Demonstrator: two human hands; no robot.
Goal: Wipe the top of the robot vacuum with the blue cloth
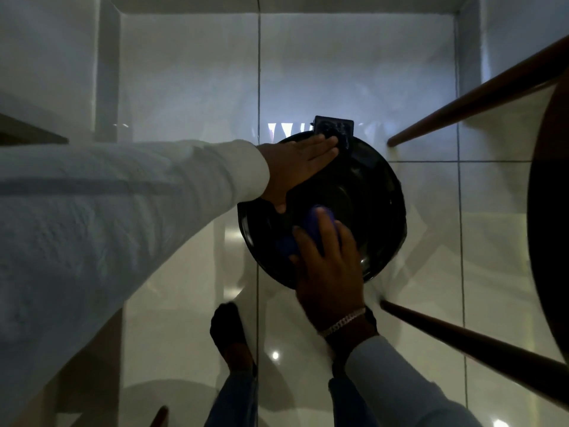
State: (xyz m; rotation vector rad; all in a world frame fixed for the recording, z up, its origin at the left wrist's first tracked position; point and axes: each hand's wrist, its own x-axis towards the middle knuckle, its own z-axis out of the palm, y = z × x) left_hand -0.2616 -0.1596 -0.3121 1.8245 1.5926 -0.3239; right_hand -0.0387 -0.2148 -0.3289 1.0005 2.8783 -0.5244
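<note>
The left hand [297,166] lies flat, fingers extended, steadying the robot vacuum [363,195]. The right hand [326,266] presses the blue cloth [311,224] onto its top, fingers spread.

We see a dim, bluish scene, brightest at the far middle where a pale glow spreads over the glossy floor tiles [338,72]. Small white glints sit on the near tiles, and a soft sheen runs down the floor at centre. The black robot vacuum [369,192] carries faint curved reflections. The sleeve [107,211] at left looks soft and blurred. Straight lines bow outward toward the edges, and the corners are murky.
</note>
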